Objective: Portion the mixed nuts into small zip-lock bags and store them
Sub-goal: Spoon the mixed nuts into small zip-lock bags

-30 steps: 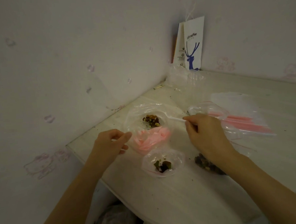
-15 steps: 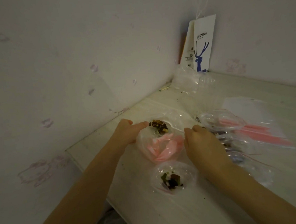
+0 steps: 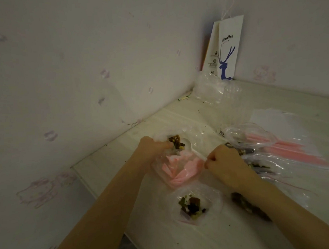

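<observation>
Clear limp bag [image 3: 199, 136] is gripped by left hand [image 3: 153, 149], white plastic spoon [image 3: 188, 145] pinched by right hand [image 3: 225, 163]; nuts [image 3: 177, 142] may be spilled if it sags.

White paper bag [image 3: 230, 47], blue deer print and "coffee" lettering, stands upright in the corner against the wall [image 3: 78, 72]. Wallpaper has faint pink prints. Pale table [image 3: 187, 243], dark-speckled. Small pale stick [image 3: 183, 98] lies at the wall edge.

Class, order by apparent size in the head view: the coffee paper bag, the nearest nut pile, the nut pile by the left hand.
1. coffee paper bag, largest though farthest.
2. nearest nut pile.
3. far nut pile, by the left hand; it lies farther off, so the piles' true order is unsure.
</observation>
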